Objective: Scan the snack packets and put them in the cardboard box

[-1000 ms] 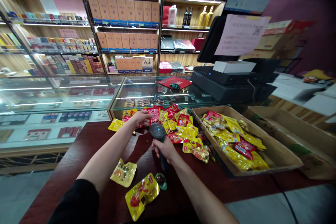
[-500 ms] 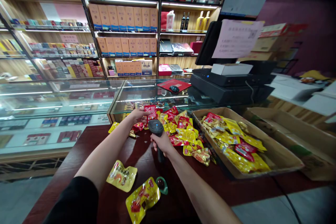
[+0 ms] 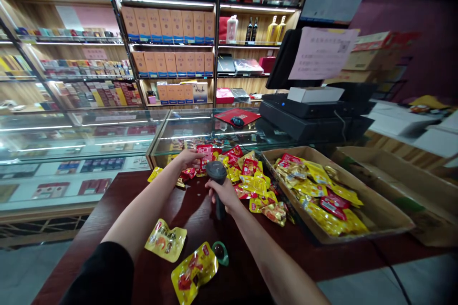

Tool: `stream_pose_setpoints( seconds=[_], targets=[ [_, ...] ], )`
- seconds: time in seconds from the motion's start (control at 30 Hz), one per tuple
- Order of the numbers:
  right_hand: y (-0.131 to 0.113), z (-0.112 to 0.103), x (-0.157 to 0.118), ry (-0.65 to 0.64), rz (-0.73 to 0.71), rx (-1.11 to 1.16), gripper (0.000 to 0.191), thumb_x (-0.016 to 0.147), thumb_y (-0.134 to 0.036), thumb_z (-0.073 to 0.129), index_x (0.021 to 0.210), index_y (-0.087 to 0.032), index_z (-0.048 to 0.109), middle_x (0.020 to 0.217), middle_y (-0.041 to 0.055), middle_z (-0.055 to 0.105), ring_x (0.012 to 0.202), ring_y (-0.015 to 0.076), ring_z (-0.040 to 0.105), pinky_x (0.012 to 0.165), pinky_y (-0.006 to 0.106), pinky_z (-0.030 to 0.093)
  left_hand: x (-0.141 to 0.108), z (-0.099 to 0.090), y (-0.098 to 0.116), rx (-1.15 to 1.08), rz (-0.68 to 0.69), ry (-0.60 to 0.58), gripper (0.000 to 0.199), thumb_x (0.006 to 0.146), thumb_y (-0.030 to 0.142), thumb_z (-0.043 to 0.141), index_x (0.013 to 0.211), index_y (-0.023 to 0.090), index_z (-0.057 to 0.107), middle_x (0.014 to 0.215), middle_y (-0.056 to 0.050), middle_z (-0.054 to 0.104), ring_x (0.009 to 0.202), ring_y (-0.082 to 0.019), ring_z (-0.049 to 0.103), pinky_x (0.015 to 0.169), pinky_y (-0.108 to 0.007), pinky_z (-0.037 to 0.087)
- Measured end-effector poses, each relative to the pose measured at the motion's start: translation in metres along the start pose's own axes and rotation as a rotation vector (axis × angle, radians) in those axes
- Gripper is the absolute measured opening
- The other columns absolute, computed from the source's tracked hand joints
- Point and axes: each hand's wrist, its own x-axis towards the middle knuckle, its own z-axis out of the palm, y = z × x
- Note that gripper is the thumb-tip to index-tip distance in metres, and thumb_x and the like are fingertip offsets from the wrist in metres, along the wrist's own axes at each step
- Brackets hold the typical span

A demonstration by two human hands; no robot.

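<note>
My right hand (image 3: 223,193) is wrapped round the grip of a dark barcode scanner (image 3: 216,171), held upright over the wooden table. Just beyond it, my left hand (image 3: 189,158) pinches a red snack packet (image 3: 205,153), which stands up at the edge of the heap. Red and yellow snack packets (image 3: 254,183) lie piled to the right of both hands. Nearer to me on the table rest a pale yellow packet (image 3: 165,240), a bright yellow packet (image 3: 195,271) and a small green-rimmed item (image 3: 220,252) with a dark centre.
A cardboard tray (image 3: 390,221) with more packets stands at the right, beside another cardboard box (image 3: 425,190). A glass display counter (image 3: 118,138) runs behind the table. On it sit a mouse (image 3: 237,121) and a cash-register unit (image 3: 307,119). Stocked shelves line the back wall.
The scanner in my right hand has shifted slightly right and tilted a little; the blue light on its top no longer shows. My left hand keeps the red packet in nearly the same place.
</note>
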Motion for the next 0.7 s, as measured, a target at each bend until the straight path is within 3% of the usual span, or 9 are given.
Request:
stream_pose_setpoints(
  seconds=[0.1,0.17,0.3,0.4,0.53,0.7],
  targets=[
    [-0.017,-0.012,0.010,0.151,-0.112,0.102,0.018,0.061,-0.025,0.066,0.077,-0.015,0.066,0.072,0.0018,0.066,0.062,0.0110,0.057,0.054,0.019,0.045,-0.009,0.003,-0.005,0.055,-0.023,-0.051,0.030,0.062,0.023,0.081,0.076,0.013,0.056,0.061,-0.002,0.063,0.044,-0.010,0.055,0.046,-0.023,0.051],
    [-0.034,-0.022,0.021,0.170,-0.032,0.155,0.016,0.062,-0.022,0.065,0.077,-0.016,0.066,0.071,0.0007,0.065,0.064,0.0104,0.056,0.056,0.018,0.044,-0.016,0.006,-0.010,0.041,-0.049,-0.087,0.025,0.067,0.023,0.077,0.079,0.013,0.057,0.065,-0.004,0.065,0.046,-0.012,0.058,0.049,-0.026,0.054],
    [-0.065,-0.048,0.034,-0.112,0.342,0.344,0.008,0.070,-0.021,0.056,0.073,-0.016,0.062,0.054,-0.0015,0.055,0.049,0.0104,0.051,0.051,0.021,0.043,-0.026,0.016,-0.017,-0.041,-0.120,-0.191,0.011,0.082,0.021,0.060,0.085,0.011,0.059,0.074,-0.010,0.068,0.061,-0.017,0.066,0.063,-0.032,0.058],
    [-0.079,-0.072,0.033,-0.164,0.435,0.411,0.007,0.072,-0.019,0.054,0.073,-0.015,0.060,0.053,-0.0013,0.056,0.049,0.0112,0.053,0.050,0.021,0.044,-0.031,0.033,-0.012,-0.138,-0.176,-0.229,0.008,0.086,0.012,0.051,0.088,0.009,0.058,0.083,-0.013,0.068,0.075,-0.019,0.069,0.072,-0.032,0.057],
    [-0.090,-0.120,0.019,-0.116,0.415,0.411,0.003,0.071,-0.016,0.055,0.071,-0.015,0.058,0.057,-0.0002,0.060,0.052,0.0117,0.056,0.056,0.023,0.047,-0.031,0.082,0.003,-0.157,-0.227,-0.315,0.014,0.089,0.013,0.045,0.093,0.009,0.058,0.087,-0.014,0.067,0.083,-0.020,0.069,0.076,-0.030,0.056],
    [-0.112,-0.205,-0.015,0.102,0.326,0.424,0.003,0.071,-0.015,0.054,0.068,-0.015,0.055,0.056,0.0005,0.061,0.051,0.0118,0.056,0.056,0.023,0.048,-0.021,0.184,0.018,-0.104,-0.221,-0.463,0.025,0.093,0.029,0.041,0.093,0.010,0.058,0.081,-0.013,0.065,0.071,-0.018,0.067,0.069,-0.030,0.056]
  ],
)
